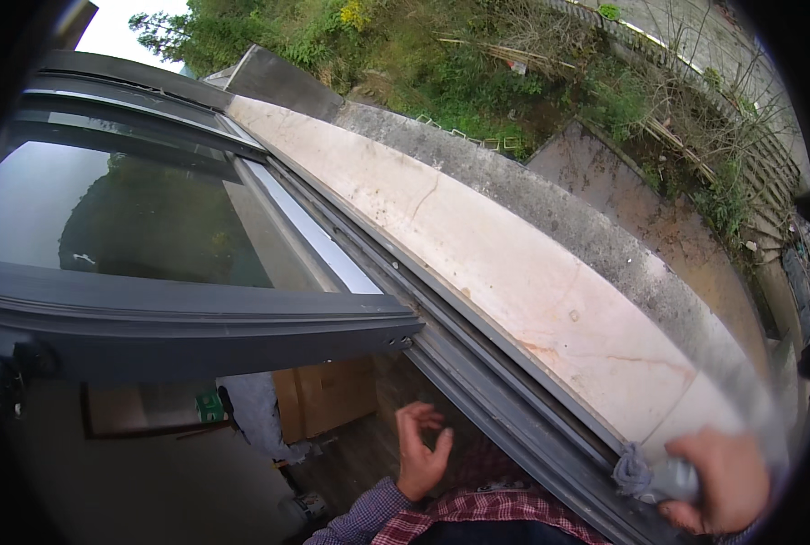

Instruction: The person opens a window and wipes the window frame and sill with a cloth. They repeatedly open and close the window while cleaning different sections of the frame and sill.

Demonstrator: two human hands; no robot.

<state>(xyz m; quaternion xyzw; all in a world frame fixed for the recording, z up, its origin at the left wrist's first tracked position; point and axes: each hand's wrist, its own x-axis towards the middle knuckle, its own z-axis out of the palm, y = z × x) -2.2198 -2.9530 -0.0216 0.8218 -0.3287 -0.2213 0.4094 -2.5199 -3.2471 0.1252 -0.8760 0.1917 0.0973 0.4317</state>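
Note:
My right hand point(725, 480) grips a pale grey bottle-like container point(674, 480), somewhat blurred, at the lower right. A bunched grey cloth point(632, 469) sits at the container's end, against the dark metal window track point(514, 402). My left hand point(422, 453) is raised on the inner side of the track, its fingers curled apart and holding nothing. Above and to the left of it is the dark-framed sliding window sash point(193, 320), whose glass point(166, 211) reflects sky and a hill.
A pale stone sill point(486, 252) with cracks runs outside the track, edged by rough grey concrete point(548, 197). Green plants grow on the ground below. Indoors stand a cardboard box point(326, 398), a grey cloth item point(255, 415) and a green box point(209, 407).

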